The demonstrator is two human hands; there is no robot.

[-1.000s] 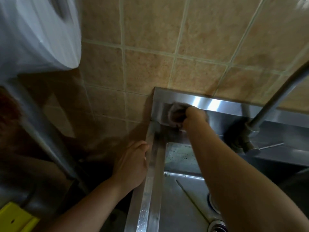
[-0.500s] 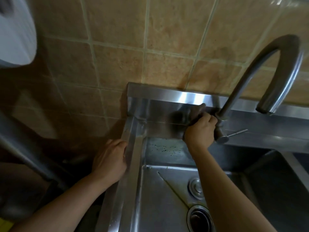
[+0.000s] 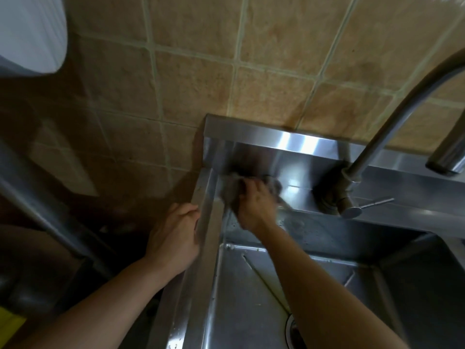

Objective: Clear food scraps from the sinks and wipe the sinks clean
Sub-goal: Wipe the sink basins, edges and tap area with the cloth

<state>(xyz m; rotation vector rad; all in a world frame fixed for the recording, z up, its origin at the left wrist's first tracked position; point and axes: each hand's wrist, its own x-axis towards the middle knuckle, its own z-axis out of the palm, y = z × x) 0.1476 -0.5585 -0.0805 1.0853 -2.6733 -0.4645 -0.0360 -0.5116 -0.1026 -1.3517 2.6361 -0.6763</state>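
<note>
A stainless steel sink (image 3: 241,298) fills the lower right, with a raised steel back ledge (image 3: 297,190) against the tiled wall. My right hand (image 3: 254,205) grips a grey cloth (image 3: 230,191) and presses it on the back left corner of the ledge; the hand and cloth are blurred. My left hand (image 3: 176,233) holds the outer side of the sink's left rim (image 3: 198,248). A drain opening (image 3: 293,331) shows at the bottom, partly behind my right forearm. Small dark specks dot the sink's back wall (image 3: 314,227).
A curved steel tap (image 3: 377,137) with a thin lever (image 3: 375,202) stands on the ledge right of my right hand. A second basin (image 3: 427,285) lies to the right. Brown tiles (image 3: 226,84) back the sink. A white cylinder (image 3: 30,31) hangs upper left; a yellow object (image 3: 10,326) sits lower left.
My right hand with the cloth has swept from beside the tap base back left to the ledge's corner. My left hand keeps its hold on the left rim.
</note>
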